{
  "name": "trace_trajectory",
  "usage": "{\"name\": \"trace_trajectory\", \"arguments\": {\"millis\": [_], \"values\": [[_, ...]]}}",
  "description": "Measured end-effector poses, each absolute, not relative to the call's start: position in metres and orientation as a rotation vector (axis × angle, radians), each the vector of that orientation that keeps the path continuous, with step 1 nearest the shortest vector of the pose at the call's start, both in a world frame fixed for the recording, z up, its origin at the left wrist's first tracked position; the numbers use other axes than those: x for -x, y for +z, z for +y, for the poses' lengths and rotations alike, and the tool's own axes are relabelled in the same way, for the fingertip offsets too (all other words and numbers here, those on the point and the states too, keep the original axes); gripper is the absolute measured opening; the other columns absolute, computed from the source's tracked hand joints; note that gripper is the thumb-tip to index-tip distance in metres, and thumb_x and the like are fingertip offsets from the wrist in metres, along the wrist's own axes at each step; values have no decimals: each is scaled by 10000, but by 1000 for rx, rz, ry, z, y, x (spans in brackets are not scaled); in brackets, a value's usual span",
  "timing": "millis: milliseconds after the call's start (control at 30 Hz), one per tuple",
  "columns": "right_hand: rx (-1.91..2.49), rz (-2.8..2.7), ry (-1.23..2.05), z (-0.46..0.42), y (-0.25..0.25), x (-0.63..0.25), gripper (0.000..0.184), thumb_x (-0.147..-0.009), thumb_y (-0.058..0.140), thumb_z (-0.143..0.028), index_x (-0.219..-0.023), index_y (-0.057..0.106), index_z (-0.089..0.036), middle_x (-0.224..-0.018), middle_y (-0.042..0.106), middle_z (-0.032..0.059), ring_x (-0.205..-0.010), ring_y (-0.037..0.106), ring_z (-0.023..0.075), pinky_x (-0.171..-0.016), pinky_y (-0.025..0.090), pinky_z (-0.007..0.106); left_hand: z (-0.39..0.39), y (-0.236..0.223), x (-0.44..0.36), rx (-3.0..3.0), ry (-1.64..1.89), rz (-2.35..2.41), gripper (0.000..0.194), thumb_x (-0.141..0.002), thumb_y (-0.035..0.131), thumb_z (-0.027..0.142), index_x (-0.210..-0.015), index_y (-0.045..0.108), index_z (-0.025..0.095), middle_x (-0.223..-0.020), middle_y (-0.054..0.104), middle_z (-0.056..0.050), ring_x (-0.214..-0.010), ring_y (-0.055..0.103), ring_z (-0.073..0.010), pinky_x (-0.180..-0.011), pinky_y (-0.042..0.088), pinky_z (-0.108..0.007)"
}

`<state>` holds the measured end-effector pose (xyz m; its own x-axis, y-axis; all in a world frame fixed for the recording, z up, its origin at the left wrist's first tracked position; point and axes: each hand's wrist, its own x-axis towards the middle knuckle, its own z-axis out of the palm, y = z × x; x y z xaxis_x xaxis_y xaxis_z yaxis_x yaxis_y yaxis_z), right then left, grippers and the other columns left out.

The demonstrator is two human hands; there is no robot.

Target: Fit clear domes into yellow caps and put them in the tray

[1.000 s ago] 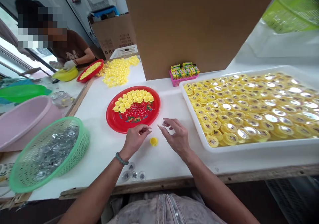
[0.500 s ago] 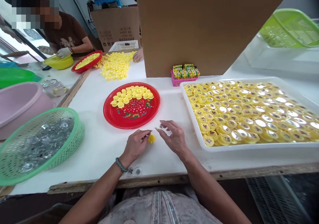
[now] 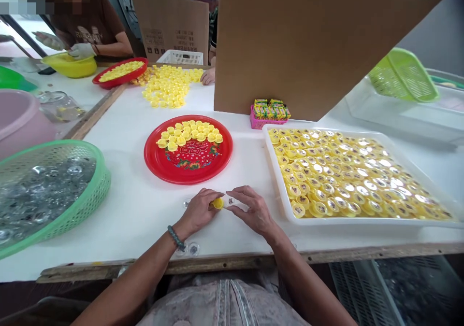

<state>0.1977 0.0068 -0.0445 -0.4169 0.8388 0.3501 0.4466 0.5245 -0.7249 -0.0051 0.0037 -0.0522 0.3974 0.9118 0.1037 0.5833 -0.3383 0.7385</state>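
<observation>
My left hand [image 3: 199, 211], with a beaded bracelet at its wrist, pinches a small round yellow plastic cup [image 3: 218, 203] just above the white table. Close to it on the right, my right hand [image 3: 254, 211] holds a clear disc [image 3: 231, 201] with a small dark print between thumb and fingers. Whether disc and cup touch I cannot tell. Beyond my hands lies a red tray [image 3: 174, 172] with yellow cups on its far half. By my left wrist, a clear printed disc [image 3: 194, 249] lies near the table edge, another partly hidden beside it.
To the right, a white tray [image 3: 284, 198] holds many yellow pieces with shiny printed tops. A green basket [image 3: 103, 186] of clear parts stands left. Behind are a cardboard panel [image 3: 275, 41] and a pink basket [image 3: 268, 123] of small packets. A gloved co-worker [image 3: 97, 31] works at the far left.
My hands have drawn closer together. The yellow cup now shows clearly at my left fingertips, and the clear disc in my right hand is beside it. The camera view has shifted slightly.
</observation>
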Motion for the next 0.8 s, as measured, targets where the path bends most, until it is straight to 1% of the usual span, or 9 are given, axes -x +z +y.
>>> {"name": "trace_trajectory", "arguments": {"millis": [67, 167, 333, 433, 533, 667, 800], "values": [[1024, -2105, 718, 8, -45, -197, 337, -817, 623, -269, -1153, 607, -246, -1014, 610, 77, -933, 574, 191, -724, 533, 314, 3, -56, 8, -1921, 751, 1254, 416, -734, 573, 70, -1123, 582, 219, -1048, 629, -49, -959, 559, -202, -847, 470, -344], [1010, -2227, 724, 14, -44, -195, 329, -823, 618, -273, -1150, 606, -234, -1020, 614, 76, -931, 576, 191, -776, 512, 328, 1, -63, 12, -1732, 813, 1263, 472, -710, 572, 74, -1157, 564, 226, -1024, 637, -39, -884, 594, -175, -794, 504, -308], [955, -2486, 664, 28, -39, -187, 302, -846, 597, -285, -1137, 607, -205, -999, 625, 83, -937, 568, 194, -821, 465, 327, 3, -70, 16, -1574, 891, 1214, 433, -713, 575, 129, -1138, 571, 214, -955, 679, -25, -847, 629, -169, -788, 521, -298], [963, -2611, 629, 33, -37, -180, 258, -857, 585, -285, -1097, 621, -196, -948, 634, 79, -915, 573, 188, -811, 445, 309, 5, -70, 16, -1531, 904, 1204, 399, -719, 564, 135, -1111, 588, 205, -942, 686, -28, -842, 640, -171, -783, 525, -292], [1016, -2673, 597, 34, -35, -173, 215, -856, 589, -272, -1051, 631, -192, -913, 633, 69, -885, 578, 176, -780, 427, 278, 6, -68, 15, -1471, 911, 1215, 354, -721, 570, 150, -1071, 605, 191, -887, 696, -28, -812, 649, -174, -776, 526, -292], [1125, -2779, 511, 31, -31, -166, 126, -849, 600, -258, -919, 644, -162, -832, 621, 54, -802, 574, 161, -705, 398, 249, 8, -67, 14, -1380, 899, 1226, 319, -721, 575, 164, -1037, 610, 184, -851, 704, -30, -797, 656, -184, -771, 522, -301], [1167, -2878, 411, 29, -26, -160, 144, -870, 567, -273, -852, 633, -147, -805, 609, 60, -780, 557, 162, -690, 378, 253, 9, -69, 15, -1308, 890, 1224, 312, -719, 581, 171, -1030, 601, 174, -862, 711, -42, -817, 659, -193, -787, 513, -311]]}}
